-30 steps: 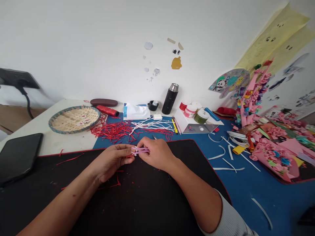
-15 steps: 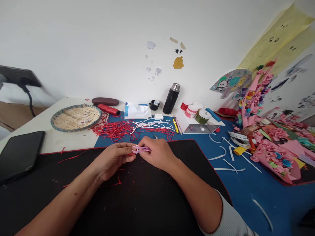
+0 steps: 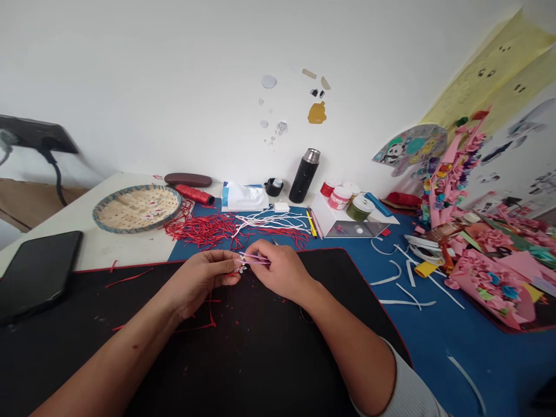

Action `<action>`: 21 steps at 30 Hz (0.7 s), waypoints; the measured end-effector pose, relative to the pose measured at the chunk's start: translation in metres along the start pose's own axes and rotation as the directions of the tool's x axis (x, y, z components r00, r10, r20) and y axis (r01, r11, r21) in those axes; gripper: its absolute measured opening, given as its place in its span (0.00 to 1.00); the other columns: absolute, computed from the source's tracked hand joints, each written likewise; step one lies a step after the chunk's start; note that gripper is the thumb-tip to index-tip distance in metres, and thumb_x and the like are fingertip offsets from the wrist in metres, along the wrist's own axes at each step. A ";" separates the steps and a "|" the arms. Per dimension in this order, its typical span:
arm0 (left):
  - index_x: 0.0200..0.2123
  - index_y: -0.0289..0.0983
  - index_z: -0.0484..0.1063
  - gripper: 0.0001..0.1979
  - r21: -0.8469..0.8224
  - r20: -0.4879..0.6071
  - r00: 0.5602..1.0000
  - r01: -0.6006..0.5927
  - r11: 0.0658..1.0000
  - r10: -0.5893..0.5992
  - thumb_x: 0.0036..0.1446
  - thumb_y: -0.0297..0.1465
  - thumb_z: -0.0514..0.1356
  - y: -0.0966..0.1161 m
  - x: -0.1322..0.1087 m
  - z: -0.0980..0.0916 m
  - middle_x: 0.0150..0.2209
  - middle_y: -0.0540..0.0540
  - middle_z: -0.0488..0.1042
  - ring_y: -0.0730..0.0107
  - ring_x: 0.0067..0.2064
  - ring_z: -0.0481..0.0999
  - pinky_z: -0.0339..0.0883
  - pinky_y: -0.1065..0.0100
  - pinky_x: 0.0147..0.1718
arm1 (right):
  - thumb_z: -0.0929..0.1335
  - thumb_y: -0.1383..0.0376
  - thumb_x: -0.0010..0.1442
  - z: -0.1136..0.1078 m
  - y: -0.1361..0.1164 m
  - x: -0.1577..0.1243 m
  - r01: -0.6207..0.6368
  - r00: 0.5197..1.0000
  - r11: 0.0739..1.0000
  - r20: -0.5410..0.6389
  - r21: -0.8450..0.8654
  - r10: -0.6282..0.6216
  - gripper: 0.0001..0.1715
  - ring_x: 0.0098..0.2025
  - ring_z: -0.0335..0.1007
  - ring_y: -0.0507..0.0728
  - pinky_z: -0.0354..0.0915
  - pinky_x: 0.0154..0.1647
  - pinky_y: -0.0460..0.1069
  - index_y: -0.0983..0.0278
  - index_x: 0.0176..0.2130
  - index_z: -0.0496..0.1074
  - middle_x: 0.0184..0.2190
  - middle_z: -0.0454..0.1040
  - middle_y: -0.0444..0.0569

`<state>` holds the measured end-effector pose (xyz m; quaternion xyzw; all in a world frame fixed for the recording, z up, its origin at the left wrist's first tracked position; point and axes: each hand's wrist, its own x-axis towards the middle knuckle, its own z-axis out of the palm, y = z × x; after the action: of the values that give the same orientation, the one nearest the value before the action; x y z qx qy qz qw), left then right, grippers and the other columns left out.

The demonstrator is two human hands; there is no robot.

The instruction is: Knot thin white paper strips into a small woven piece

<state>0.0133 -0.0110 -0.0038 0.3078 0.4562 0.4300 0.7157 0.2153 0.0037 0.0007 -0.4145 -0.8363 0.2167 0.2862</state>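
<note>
Between its thumb and fingers, my left hand (image 3: 212, 269) pinches a small knotted piece of white and red cord (image 3: 242, 267), most of it hidden by the fingertips. My right hand (image 3: 282, 267) is closed around pink-purple tweezers (image 3: 256, 259), whose tips point left and meet the knotted cord. Both hands are close together above a black mat (image 3: 243, 359). Just beyond them lie a pile of red cords (image 3: 202, 230) and a bunch of white cords (image 3: 271, 221).
A woven basket (image 3: 136, 217) with small pieces and a black phone (image 3: 39, 272) are at left. Behind stand a black flask (image 3: 304, 175) and several jars (image 3: 340, 198) on a white box (image 3: 332, 223). White strips (image 3: 408, 302) and pink paper flowers (image 3: 486, 278) lie at right.
The tweezers have shifted slightly at the knotted cord, and a white loop now shows below them. Both hands keep nearly the same place. The whole view has moved a little.
</note>
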 end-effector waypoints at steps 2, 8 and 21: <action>0.29 0.33 0.85 0.12 0.003 0.000 1.000 0.002 1.000 -0.002 0.38 0.24 0.79 0.000 0.000 0.000 0.29 0.45 0.81 0.73 0.28 0.77 0.75 0.76 0.29 | 0.68 0.64 0.68 0.000 -0.001 -0.001 0.020 1.000 1.000 -0.002 -0.017 -0.021 0.06 0.30 0.70 0.52 0.57 0.34 0.47 0.59 0.44 0.76 0.32 0.79 0.43; 0.28 0.32 0.85 0.12 0.005 0.005 1.000 0.005 1.000 -0.005 0.37 0.25 0.79 -0.001 0.000 0.001 0.30 0.44 0.81 0.73 0.29 0.77 0.76 0.78 0.29 | 0.69 0.68 0.63 0.002 -0.002 -0.002 0.035 0.999 0.997 -0.022 -0.065 -0.036 0.05 0.30 0.71 0.53 0.57 0.36 0.47 0.59 0.40 0.74 0.30 0.78 0.41; 0.26 0.34 0.85 0.12 -0.044 0.008 1.000 0.028 0.999 -0.028 0.35 0.24 0.79 -0.001 0.002 0.003 0.31 0.45 0.81 0.73 0.30 0.77 0.77 0.77 0.30 | 0.69 0.68 0.61 0.008 0.001 -0.001 0.036 0.997 0.994 -0.062 -0.105 -0.043 0.04 0.30 0.70 0.52 0.56 0.34 0.47 0.60 0.38 0.74 0.30 0.79 0.41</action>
<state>0.0167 -0.0101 -0.0046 0.2873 0.4482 0.4288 0.7299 0.2108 0.0025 -0.0061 -0.4188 -0.8448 0.1541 0.2951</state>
